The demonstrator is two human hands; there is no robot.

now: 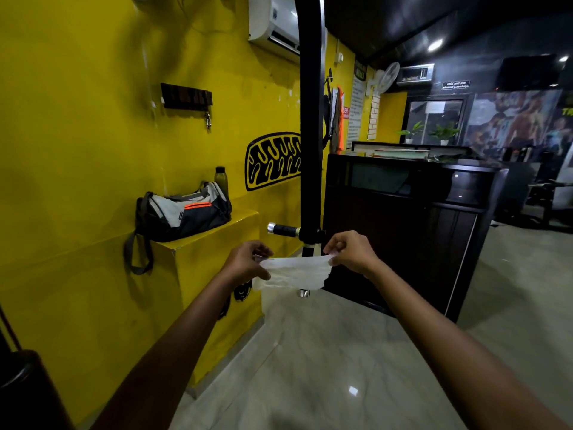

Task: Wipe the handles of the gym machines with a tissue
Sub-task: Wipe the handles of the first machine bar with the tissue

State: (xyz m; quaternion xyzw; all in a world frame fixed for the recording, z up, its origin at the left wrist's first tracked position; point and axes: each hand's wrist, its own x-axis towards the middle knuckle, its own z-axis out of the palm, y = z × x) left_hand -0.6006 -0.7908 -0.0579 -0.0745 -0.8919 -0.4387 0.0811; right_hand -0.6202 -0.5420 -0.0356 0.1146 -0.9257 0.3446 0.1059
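A white tissue [294, 273] is stretched flat between both hands in the middle of the head view. My left hand [248, 262] pinches its left edge and my right hand [350, 252] pinches its right edge. Just behind and above the tissue, a black handle with a silver end cap [282, 228] sticks out to the left from a black upright machine post [310, 119]. A second silver end cap [304, 293] shows below the tissue's lower edge; its handle is hidden by the tissue. The tissue hangs in front of the post and is apart from the upper handle.
A yellow wall with a ledge [210, 234] is on the left, holding a grey and orange gym bag [183, 212] and a dark bottle [220, 178]. A black reception counter [412, 218] stands right of the post. Pale marble floor [341, 367] spreads below.
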